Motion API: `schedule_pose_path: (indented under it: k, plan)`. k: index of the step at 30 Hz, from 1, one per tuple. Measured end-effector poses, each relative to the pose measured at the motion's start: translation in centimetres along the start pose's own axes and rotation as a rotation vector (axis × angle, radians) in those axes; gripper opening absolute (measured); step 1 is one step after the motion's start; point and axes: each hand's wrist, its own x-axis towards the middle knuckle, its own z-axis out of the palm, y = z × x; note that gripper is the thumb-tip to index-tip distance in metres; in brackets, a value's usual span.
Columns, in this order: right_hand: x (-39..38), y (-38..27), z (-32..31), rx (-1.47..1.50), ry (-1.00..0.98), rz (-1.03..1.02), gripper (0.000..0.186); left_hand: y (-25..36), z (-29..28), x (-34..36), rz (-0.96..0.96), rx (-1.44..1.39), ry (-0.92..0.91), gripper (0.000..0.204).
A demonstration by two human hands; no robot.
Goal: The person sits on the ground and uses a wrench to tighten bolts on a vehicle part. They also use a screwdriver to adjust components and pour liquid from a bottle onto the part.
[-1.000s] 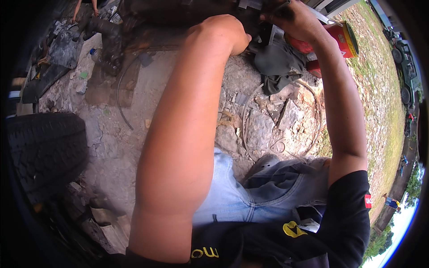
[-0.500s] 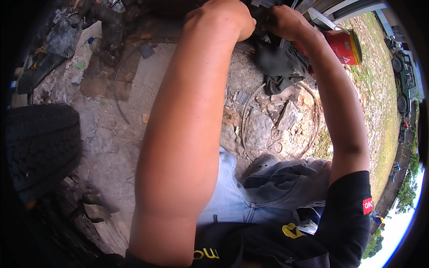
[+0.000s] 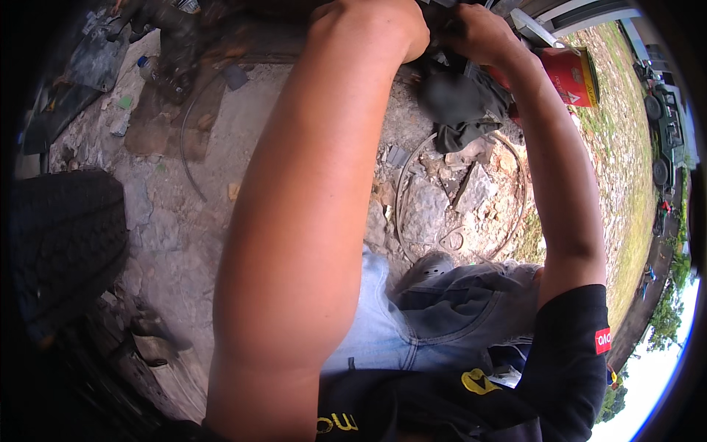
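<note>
Both of my arms reach up to the top edge of the view, into a dark area of what look like vehicle parts. My left hand [image 3: 374, 28] is curled like a fist with its back toward me; its fingers are mostly hidden. Close to its right, my right hand [image 3: 482, 35] has its fingers bent and closed among dark parts. Whatever either hand grips is too dark and hidden to make out. Below my right hand a dark cloth [image 3: 471, 99] hangs or lies in folds. A red bucket with a yellow rim [image 3: 571, 76] stands beside my right wrist.
A black tyre [image 3: 70, 247] stands at the left. On the rubble ground lie a loop of cable [image 3: 400, 199], broken stones [image 3: 427, 206], a plastic bottle [image 3: 146, 68] and a thin curved hose [image 3: 184, 151]. A dark off-road vehicle [image 3: 665, 136] is parked far right.
My left hand has shifted slightly right, and my right hand slightly up. The whole view has moved a little; both hands stay closed at the same dark parts.
</note>
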Motion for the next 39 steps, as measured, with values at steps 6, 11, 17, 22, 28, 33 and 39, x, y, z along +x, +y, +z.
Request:
schedule_pose_path:
  k: [6,11,17,22,28,33,39]
  plan:
    - [-0.1,-2.2,-2.1,0.068,-0.037,0.059,0.035,-0.2,-0.2,-0.6,-0.019,0.002,0.008,0.049]
    - [0.1,-0.4,-2.8,0.311,0.108,-0.017,0.033,-0.2,0.2,-0.1,0.02,0.024,0.034,0.05]
    - [0.5,0.2,-1.1,0.142,0.081,0.036,0.03,-0.1,0.2,0.0,0.024,0.025,0.026,0.049]
    - [0.3,-1.9,-2.1,0.037,-0.024,0.127,0.03,-0.7,0.4,0.0,0.031,0.01,0.045,0.049]
    - [-0.1,-0.2,-3.0,0.272,0.267,-0.198,0.03,-1.3,0.1,0.0,0.062,-0.011,0.036,0.05]
    - [0.0,-0.7,-1.5,0.003,0.001,0.131,0.03,-2.4,0.2,0.3,0.116,0.049,0.116,0.051]
    - [-0.6,-1.8,-3.1,0.141,0.098,0.033,0.028,-2.3,-0.8,0.2,0.076,0.047,0.04,0.051]
